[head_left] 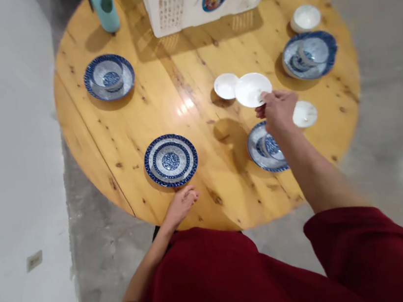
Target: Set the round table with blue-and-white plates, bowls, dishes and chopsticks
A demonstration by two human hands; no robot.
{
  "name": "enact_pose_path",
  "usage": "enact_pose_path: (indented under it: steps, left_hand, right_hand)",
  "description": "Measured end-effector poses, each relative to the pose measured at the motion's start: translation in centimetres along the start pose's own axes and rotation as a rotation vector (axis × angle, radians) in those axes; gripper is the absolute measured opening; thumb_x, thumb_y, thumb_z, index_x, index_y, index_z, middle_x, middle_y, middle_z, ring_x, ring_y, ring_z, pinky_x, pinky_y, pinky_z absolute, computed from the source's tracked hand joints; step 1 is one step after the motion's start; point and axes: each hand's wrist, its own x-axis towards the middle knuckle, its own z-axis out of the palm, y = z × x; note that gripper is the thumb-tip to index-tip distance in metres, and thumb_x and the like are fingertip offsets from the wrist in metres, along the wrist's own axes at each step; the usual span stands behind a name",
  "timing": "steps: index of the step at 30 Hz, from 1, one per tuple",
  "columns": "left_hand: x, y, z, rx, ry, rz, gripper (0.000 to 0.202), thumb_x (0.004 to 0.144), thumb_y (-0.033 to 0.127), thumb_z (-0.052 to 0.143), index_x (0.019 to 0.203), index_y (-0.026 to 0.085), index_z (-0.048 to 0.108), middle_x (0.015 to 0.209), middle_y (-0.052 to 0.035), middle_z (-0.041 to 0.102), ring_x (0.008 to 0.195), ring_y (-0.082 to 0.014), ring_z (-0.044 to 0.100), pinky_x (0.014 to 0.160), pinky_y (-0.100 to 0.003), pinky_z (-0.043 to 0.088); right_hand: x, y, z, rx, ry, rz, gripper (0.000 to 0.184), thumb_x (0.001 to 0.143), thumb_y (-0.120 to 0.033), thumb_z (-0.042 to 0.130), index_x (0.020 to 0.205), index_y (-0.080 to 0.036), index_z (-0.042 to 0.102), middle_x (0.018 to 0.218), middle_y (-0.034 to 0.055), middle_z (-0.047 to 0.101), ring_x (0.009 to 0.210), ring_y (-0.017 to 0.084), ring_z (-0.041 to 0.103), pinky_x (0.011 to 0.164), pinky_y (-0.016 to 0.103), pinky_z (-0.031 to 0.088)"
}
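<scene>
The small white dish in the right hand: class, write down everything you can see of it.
The small white dish is round, shallow and plain, glossy like ceramic, and looks empty. The right hand pinches its right rim. It is roughly level over the wooden table, its left edge overlapping a second white saucer in view.

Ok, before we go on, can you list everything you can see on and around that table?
table: one, round, pale wood, middle of the view
blue plates: four, blue and white patterned, spread round the table
small white dishes: three, white, on the table's right half
held dish: one, white, in the right hand, beside a small white dish
crate: one, white plastic, far edge
bottle: one, teal, far left edge
left hand: one, bare, resting on the table's near edge, holding nothing
right hand: one, bare, gripping the held dish by its rim
</scene>
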Motion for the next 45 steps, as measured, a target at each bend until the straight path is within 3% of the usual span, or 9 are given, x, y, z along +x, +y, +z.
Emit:
enact_pose_path:
  steps: [3,6,10,14,19,23,30,38,45]
  left_hand:
    - [0.2,0.7,-2.1,0.010,-0.065,-0.001,0.056,0.088,0.051,0.067,0.128,0.012,0.064,0.113,-0.0136,0.073,0.094,-0.0176,0.067,0.087,-0.031,0.051]
    - [0.8,1.3,-3.0,0.062,-0.134,0.004,0.056,0.089,0.049,0.064,0.130,0.011,0.063,0.113,-0.0135,0.073,0.093,-0.0172,0.066,0.086,-0.030,0.051]
    - [1.6,1.8,-2.5,0.199,-0.251,0.052,0.059,0.090,0.044,0.061,0.138,0.011,0.059,0.106,-0.0095,0.073,0.090,-0.0175,0.066,0.085,-0.032,0.052]
    - [2.6,1.6,-1.0,0.205,-0.340,0.055,0.069,0.091,0.040,0.060,0.152,0.012,0.046,0.106,-0.0093,0.072,0.088,-0.0173,0.067,0.082,-0.031,0.052]
    - [4.0,1.9,0.8,0.104,-0.386,0.028,0.080,0.092,0.041,0.062,0.162,0.018,0.030,0.142,-0.0185,0.059,0.094,-0.0178,0.067,0.086,-0.034,0.052]
    - [4.5,2.8,1.9,0.058,-0.373,0.083,0.081,0.092,0.043,0.063,0.162,0.024,0.028,0.155,-0.0184,0.047,0.100,-0.0189,0.068,0.086,-0.033,0.051]
    - [4.1,3.9,2.5,0.032,-0.352,0.113,0.076,0.093,0.042,0.064,0.160,0.028,0.032,0.153,-0.0150,0.051,0.105,-0.0212,0.067,0.086,-0.032,0.052]
    - [4.0,3.7,2.7,0.031,-0.332,0.103,0.079,0.092,0.043,0.065,0.161,0.028,0.030,0.159,-0.0148,0.046,0.107,-0.0212,0.066,0.086,-0.030,0.050]
    - [3.7,4.2,3.0,0.074,-0.308,0.109,0.072,0.092,0.038,0.064,0.158,0.026,0.038,0.154,-0.0143,0.052,0.108,-0.0227,0.067,0.088,-0.033,0.050]
  right_hand:
    - [-6.1,0.9,-0.6,0.018,0.033,0.097,0.027,0.088,-0.017,0.056,0.062,-0.019,0.053,0.046,-0.0032,0.050,0.040,0.009,0.044,0.042,0.022,0.034]
    - [-11.8,3.2,-0.1,0.016,-0.038,0.146,0.025,0.085,-0.025,0.059,0.061,-0.020,0.054,0.046,-0.0033,0.051,0.040,0.011,0.046,0.042,0.023,0.034]
    - [-17.7,6.2,0.6,0.059,-0.103,0.226,0.024,0.083,-0.037,0.060,0.066,-0.020,0.056,0.052,-0.0037,0.053,0.044,0.013,0.051,0.044,0.024,0.037]
    - [-20.8,7.5,0.8,0.073,-0.105,0.249,0.027,0.083,-0.043,0.058,0.069,-0.020,0.056,0.056,-0.0037,0.053,0.048,0.013,0.052,0.046,0.025,0.039]
    - [-21.3,8.0,0.8,0.093,-0.109,0.268,0.028,0.083,-0.045,0.057,0.069,-0.021,0.054,0.057,-0.0030,0.053,0.048,0.013,0.051,0.046,0.025,0.039]
    - [-20.9,8.5,0.7,0.062,-0.146,0.254,0.027,0.083,-0.046,0.055,0.071,-0.021,0.056,0.061,-0.0011,0.057,0.051,0.015,0.054,0.047,0.026,0.041]
    - [-20.9,9.4,0.4,0.010,-0.217,0.223,0.029,0.085,-0.048,0.053,0.074,-0.021,0.056,0.061,-0.0005,0.059,0.053,0.016,0.058,0.049,0.026,0.044]
    - [-21.2,9.2,-0.2,-0.073,-0.210,0.173,0.039,0.085,-0.048,0.056,0.108,-0.017,0.064,0.070,0.0044,0.069,0.059,0.021,0.064,0.059,0.032,0.051]
    - [-21.2,9.0,-0.2,-0.038,-0.205,0.163,0.038,0.087,-0.046,0.053,0.107,-0.018,0.068,0.075,0.0041,0.070,0.058,0.019,0.064,0.058,0.030,0.051]
